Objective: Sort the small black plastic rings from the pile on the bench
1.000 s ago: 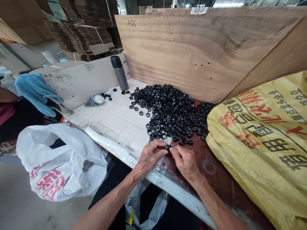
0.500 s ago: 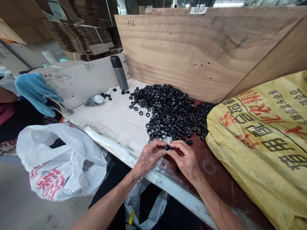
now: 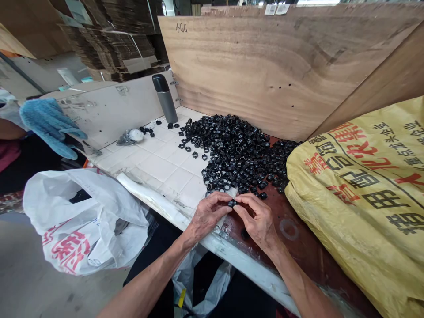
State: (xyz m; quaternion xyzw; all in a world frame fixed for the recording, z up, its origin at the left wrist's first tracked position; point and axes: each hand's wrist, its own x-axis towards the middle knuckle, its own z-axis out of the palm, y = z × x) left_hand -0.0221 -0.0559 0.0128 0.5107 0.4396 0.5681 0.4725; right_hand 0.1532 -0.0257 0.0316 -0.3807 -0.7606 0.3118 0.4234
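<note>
Between my two hands is a small black ring-like part [image 3: 232, 203], pinched at the fingertips over the table's front area. My left hand [image 3: 209, 213] grips it from the left with thumb and fingers closed. From the right, the thumb and forefinger of my right hand [image 3: 257, 217] press on the same part. Just beyond my fingers spreads a large pile of black rings [image 3: 235, 150], some glossy and many-sided. A single dark part [image 3: 245, 234] lies on the brown surface below my right hand.
A grey flask [image 3: 165, 99] stands at the back left, near a small plastic bag [image 3: 130, 137]. A yellow sack [image 3: 361, 190] covers the right side. A white plastic bag [image 3: 86, 221] hangs left of the table edge. A wooden board [image 3: 251, 66] closes the back. A blue cloth [image 3: 49, 123] drapes over the left panel.
My fingertips have drawn closer together around the small black part, and it has turned slightly. The camera view has shifted a little; the pile looks the same.
</note>
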